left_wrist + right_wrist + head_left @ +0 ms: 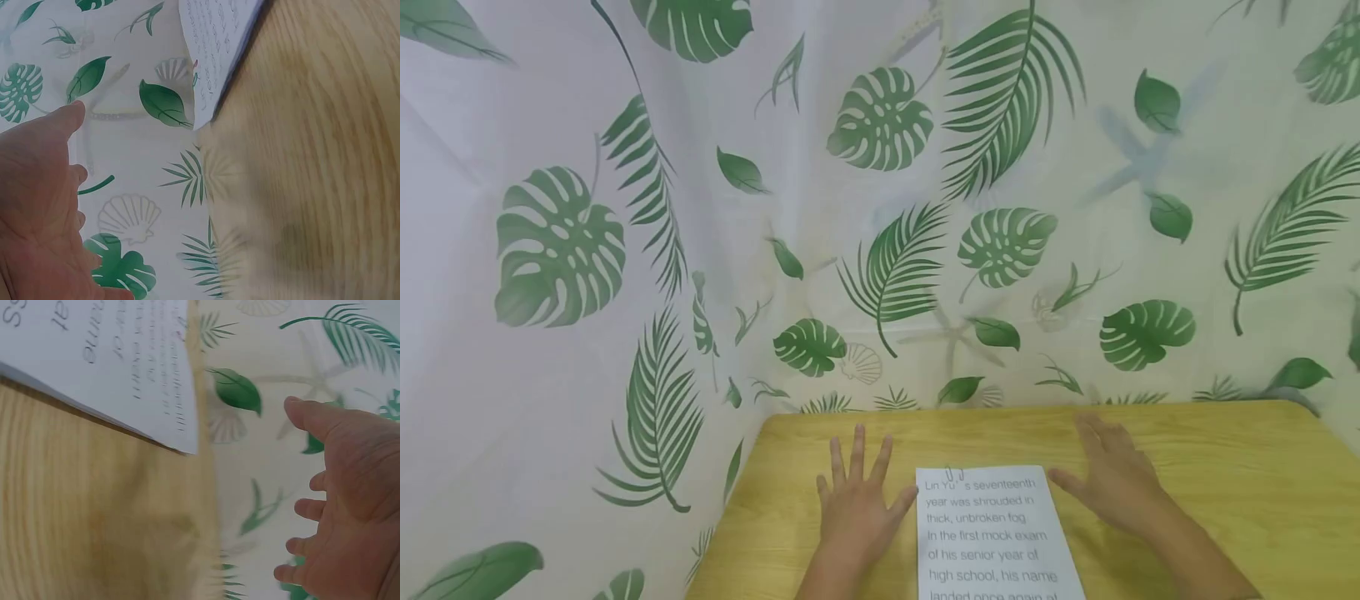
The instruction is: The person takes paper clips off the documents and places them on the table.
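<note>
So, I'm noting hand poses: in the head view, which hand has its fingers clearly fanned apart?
The left hand, left of the paper: gaps show between its fingers. On the right hand, the fingers appear bunched together.

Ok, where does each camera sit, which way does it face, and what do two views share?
Head: worn on the head, facing forward and down at the white printed paper, yellow wood-grain table and white sheet with green leaves; left hand, right hand and forearms show.
Left wrist: worn there, facing along the hand toward the paper's top-left corner; only the left hand shows.
Right wrist: worn there, facing the paper's top-right corner; only the right hand shows.
Both wrist views share the paper, table and sheet.
</note>
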A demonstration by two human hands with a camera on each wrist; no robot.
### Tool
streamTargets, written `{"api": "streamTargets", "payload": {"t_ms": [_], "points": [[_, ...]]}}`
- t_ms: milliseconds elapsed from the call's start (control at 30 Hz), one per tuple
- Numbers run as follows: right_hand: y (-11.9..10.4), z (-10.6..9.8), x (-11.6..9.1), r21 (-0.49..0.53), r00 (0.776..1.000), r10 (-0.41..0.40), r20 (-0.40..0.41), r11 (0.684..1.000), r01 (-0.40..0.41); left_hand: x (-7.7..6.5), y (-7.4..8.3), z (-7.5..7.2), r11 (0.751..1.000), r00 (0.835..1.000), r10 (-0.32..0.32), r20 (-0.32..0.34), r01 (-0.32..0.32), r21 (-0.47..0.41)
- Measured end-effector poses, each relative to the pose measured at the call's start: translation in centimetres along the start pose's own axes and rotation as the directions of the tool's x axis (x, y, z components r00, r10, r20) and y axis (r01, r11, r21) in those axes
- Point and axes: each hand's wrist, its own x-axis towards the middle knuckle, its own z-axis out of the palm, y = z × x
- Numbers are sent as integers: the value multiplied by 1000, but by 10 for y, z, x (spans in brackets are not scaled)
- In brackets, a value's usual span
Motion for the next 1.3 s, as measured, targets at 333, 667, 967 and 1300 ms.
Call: {"api": "streamTargets", "payload": {"t_ms": [333, 667, 967, 1300], "points": [[8, 59, 33, 61, 979, 89, 182, 993, -102, -5, -9, 5, 1000, 1000, -16, -10, 16, -26], [0, 69, 45, 31, 961, 177, 212, 982, -188, -15, -15, 16, 993, 999, -18, 42, 23, -120], [-10, 75, 45, 102, 965, 178, 191, 974, -200, -17, -17, 21, 988, 998, -25, 65, 34, -153], [-14, 67, 40, 382, 927, 257, 275, 855, -350, -16, -17, 27, 983, 995, -18, 94, 35, -180]]}}
